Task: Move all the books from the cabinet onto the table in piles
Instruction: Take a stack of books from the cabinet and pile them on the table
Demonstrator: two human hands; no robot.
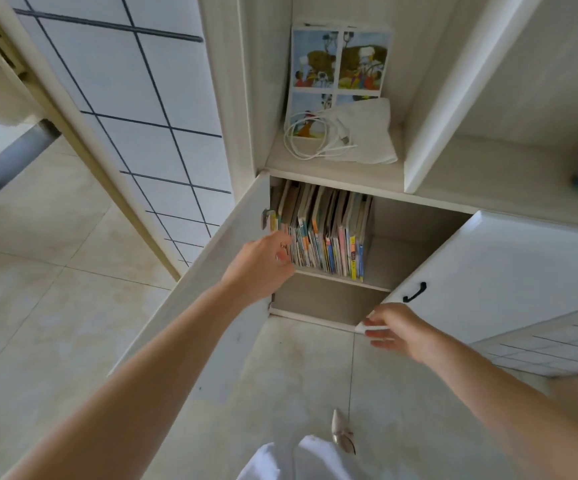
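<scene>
One view only, taken from a wide-angle camera worn on the person's head. It looks forward and steeply down, facing the open cabinet at close range, within arm's reach. Both forearms enter from the lower edge and run up toward mid-frame. The row of books sits just above centre; the open shelf above it fills the upper middle. Tiled floor occupies the left and bottom. Straight edges bow noticeably toward the frame borders. No second view exists for overlap.

Bare forearms, no sleeves; white trousers, one pale pointed shoe.
</scene>
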